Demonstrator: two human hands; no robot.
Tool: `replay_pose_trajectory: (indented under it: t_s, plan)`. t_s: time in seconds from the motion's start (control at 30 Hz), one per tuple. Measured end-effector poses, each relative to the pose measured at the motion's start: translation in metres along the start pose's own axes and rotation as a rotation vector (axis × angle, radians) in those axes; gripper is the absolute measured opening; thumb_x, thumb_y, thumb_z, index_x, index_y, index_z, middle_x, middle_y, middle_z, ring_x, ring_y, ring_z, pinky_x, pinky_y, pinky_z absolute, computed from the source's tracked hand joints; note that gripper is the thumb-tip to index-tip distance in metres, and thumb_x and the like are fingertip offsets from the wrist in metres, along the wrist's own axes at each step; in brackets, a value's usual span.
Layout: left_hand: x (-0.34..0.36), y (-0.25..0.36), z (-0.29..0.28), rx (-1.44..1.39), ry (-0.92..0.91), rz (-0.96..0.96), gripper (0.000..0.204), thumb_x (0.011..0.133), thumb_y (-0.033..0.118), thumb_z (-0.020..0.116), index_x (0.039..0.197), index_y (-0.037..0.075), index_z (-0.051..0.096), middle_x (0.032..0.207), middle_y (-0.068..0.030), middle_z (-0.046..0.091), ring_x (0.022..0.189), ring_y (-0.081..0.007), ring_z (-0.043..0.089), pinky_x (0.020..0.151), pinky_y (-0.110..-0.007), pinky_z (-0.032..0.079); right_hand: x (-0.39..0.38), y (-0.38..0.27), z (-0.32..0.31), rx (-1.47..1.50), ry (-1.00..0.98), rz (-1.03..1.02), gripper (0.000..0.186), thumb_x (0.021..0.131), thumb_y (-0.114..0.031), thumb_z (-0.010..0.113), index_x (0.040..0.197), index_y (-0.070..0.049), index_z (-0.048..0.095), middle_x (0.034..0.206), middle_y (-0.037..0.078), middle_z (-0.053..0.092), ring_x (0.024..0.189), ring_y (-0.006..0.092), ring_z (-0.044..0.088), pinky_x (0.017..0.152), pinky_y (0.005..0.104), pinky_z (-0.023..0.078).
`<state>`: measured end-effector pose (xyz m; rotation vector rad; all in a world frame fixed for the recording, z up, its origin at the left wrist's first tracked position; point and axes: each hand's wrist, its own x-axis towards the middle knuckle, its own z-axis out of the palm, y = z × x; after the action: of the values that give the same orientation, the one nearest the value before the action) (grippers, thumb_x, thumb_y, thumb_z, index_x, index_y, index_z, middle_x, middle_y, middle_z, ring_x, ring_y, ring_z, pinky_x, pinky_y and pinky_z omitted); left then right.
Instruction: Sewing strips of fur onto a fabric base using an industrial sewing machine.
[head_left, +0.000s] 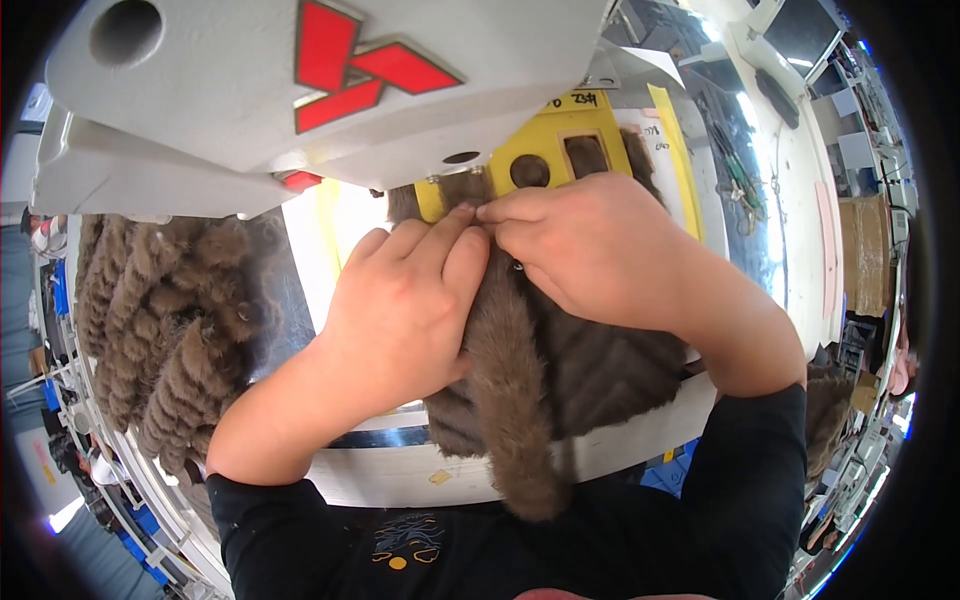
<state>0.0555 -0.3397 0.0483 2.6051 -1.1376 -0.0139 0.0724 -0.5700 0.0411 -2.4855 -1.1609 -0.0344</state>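
Observation:
A long brown fur strip (510,390) runs toward me from under my fingertips, its loose end hanging past the table's front edge. My left hand (400,300) lies along its left side, fingers pressed together on its upper part. From the right, my right hand (600,245) pinches the same spot with thumb and forefinger; its other fingers are curled under. The fingertips of both hands meet. Under the strip lies a wider dark brown fur piece (610,370). Just beyond my fingers is a yellow template (610,120) with round and square cutouts, fur showing through them.
A white sewing machine head (220,120) with a red emblem overhangs the work and hides part of it. Fluffy brown fur strips (170,320) are heaped on the left. At right lie thin tools (735,170) and, farther off, a cardboard box (865,255).

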Motion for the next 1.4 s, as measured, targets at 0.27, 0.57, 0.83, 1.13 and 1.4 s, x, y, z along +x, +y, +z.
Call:
replay_pose_trajectory:
  t_s: [0.27,0.57,0.83,1.13,1.4]
  plan:
    - [0.003,0.0,-0.005,0.008,-0.018,-0.016,0.072,0.05,0.01,0.082,0.117,-0.001,0.059,0.127,-0.0182,0.068,0.098,-0.0299,0.066,0.08,-0.039,0.05,-0.001,0.003,0.004,0.018,0.058,-0.015,0.02,0.089,-0.011,0.057,0.099,-0.004,0.073,0.102,0.005,0.072,0.09,0.0241,0.071,0.066,0.0371,0.056]
    - [-0.002,0.003,-0.01,0.079,-0.011,-0.045,0.067,0.052,0.012,0.082,0.114,-0.001,0.061,0.117,-0.0168,0.071,0.095,-0.0306,0.066,0.08,-0.04,0.05,0.006,-0.001,0.004,-0.054,-0.031,-0.009,0.014,0.089,-0.01,0.058,0.092,-0.006,0.072,0.101,0.005,0.071,0.091,0.0257,0.071,0.068,0.0398,0.057]
    - [-0.022,0.044,-0.015,0.249,0.059,0.203,0.051,0.068,0.015,0.073,0.118,0.004,0.065,0.122,-0.014,0.07,0.089,-0.026,0.064,0.076,-0.038,0.049,0.0,0.007,0.016,0.049,0.01,0.031,0.029,0.086,-0.013,0.065,0.113,-0.007,0.074,0.123,0.004,0.072,0.103,0.0264,0.071,0.081,0.0396,0.058]
    - [-0.071,0.078,-0.012,0.223,0.055,0.311,0.031,0.076,0.015,0.071,0.106,0.007,0.07,0.122,-0.0128,0.07,0.088,-0.0216,0.064,0.073,-0.033,0.051,-0.006,0.023,0.008,-0.1,0.086,-0.033,0.011,0.086,-0.013,0.065,0.094,-0.008,0.069,0.096,0.005,0.068,0.088,0.0297,0.069,0.074,0.0442,0.056]
    - [-0.151,0.022,-0.012,-0.772,0.989,-0.38,0.049,0.095,0.038,0.078,0.116,0.002,0.053,0.117,-0.0163,0.067,0.113,-0.026,0.063,0.103,-0.041,0.049,-0.001,0.003,0.025,-0.063,0.058,-0.124,0.017,0.088,-0.012,0.065,0.101,-0.007,0.073,0.1,0.005,0.069,0.093,0.0281,0.07,0.078,0.0419,0.057]
